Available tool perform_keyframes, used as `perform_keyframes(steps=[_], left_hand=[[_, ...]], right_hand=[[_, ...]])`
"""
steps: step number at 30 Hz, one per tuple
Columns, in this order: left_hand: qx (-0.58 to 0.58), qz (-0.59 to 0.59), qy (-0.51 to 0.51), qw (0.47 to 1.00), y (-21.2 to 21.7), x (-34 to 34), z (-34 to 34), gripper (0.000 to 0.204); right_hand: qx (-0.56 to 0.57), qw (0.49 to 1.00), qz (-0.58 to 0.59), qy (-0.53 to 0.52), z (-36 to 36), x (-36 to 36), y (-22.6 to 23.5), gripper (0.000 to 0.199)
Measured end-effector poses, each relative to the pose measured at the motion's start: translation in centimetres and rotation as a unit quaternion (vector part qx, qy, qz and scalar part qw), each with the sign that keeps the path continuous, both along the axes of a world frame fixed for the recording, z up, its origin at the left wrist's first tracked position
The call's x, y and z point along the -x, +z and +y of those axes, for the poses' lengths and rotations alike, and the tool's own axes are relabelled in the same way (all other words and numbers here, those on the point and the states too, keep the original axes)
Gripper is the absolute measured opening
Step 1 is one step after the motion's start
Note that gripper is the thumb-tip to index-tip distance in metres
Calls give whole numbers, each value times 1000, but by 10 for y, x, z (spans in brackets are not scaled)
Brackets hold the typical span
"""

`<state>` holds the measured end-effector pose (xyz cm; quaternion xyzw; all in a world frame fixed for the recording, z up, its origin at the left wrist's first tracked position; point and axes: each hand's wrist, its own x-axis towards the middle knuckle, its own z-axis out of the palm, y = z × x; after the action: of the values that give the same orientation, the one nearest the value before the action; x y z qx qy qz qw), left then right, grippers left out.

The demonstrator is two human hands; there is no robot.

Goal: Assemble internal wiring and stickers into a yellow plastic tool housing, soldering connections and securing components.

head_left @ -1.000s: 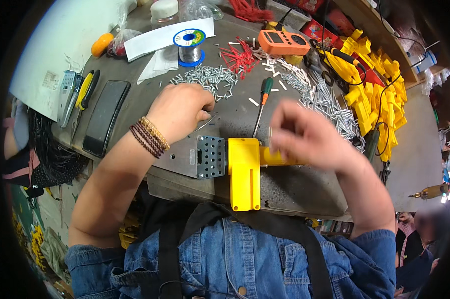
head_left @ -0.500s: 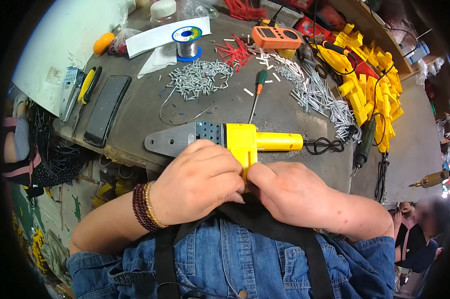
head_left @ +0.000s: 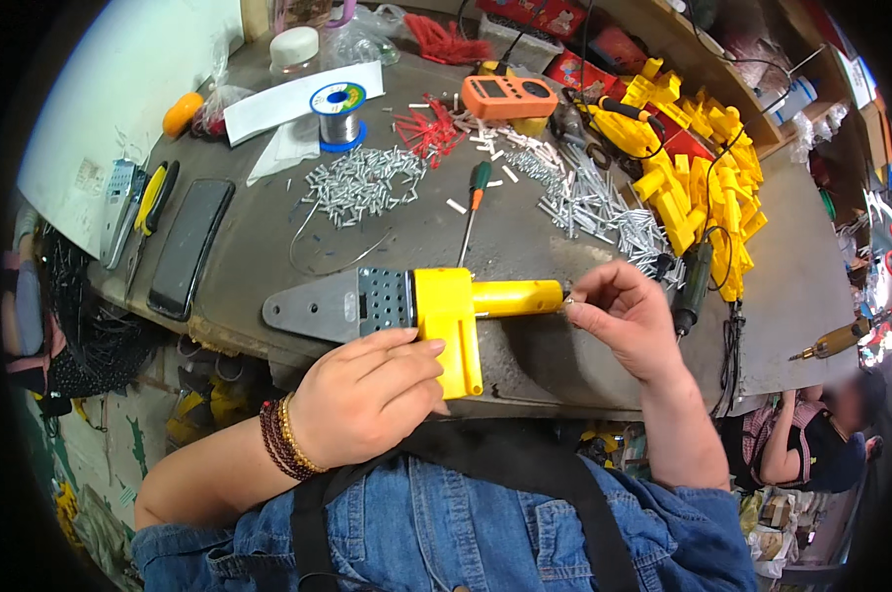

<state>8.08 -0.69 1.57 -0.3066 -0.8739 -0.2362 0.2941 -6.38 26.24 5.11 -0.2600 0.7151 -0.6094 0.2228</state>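
Observation:
A pipe welding iron (head_left: 446, 331) lies across the near part of the bench, its yellow body and handle joined to a perforated metal collar and a grey pointed plate (head_left: 313, 305) on the left. My left hand (head_left: 372, 395) is closed on the yellow body, fingers along its left side. Beside the handle's right end is my right hand (head_left: 619, 321), thumb and forefinger pinched together. Whatever tiny thing they may hold is too small to name. The black cord at the handle's end is mostly hidden behind this hand. A screwdriver (head_left: 474, 202) lies just beyond the iron.
Heaps of small screws (head_left: 362, 185) and long metal pins (head_left: 604, 212) cover the bench behind. A solder spool (head_left: 338, 126), an orange meter (head_left: 508, 98) and yellow plastic housings (head_left: 722, 207) stand farther back. Left are a phone (head_left: 191, 247) and pliers; right, an electric screwdriver (head_left: 696, 286).
My right hand has left the yellow body and moved right to the handle's end. My left hand stays on the body, which now shows more of its lower part.

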Motion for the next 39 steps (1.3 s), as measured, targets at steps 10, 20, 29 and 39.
perform_keyframes(steps=[10, 20, 29, 39], left_hand=[[12, 24, 2, 1000, -4, 5, 3, 15], [35, -14, 72, 997, 0, 18, -42, 26], [79, -185, 296, 934, -9, 89, -87, 11], [-223, -380, 108, 891, 15, 91, -40, 8]], right_hand=[[-135, 857, 497, -31, -7, 8, -32, 19], [-132, 857, 497, 37, -46, 49, 0, 22], [-341, 822, 400, 219, -182, 108, -31, 19], [-248, 944, 145, 159, -83, 77, 26, 13]])
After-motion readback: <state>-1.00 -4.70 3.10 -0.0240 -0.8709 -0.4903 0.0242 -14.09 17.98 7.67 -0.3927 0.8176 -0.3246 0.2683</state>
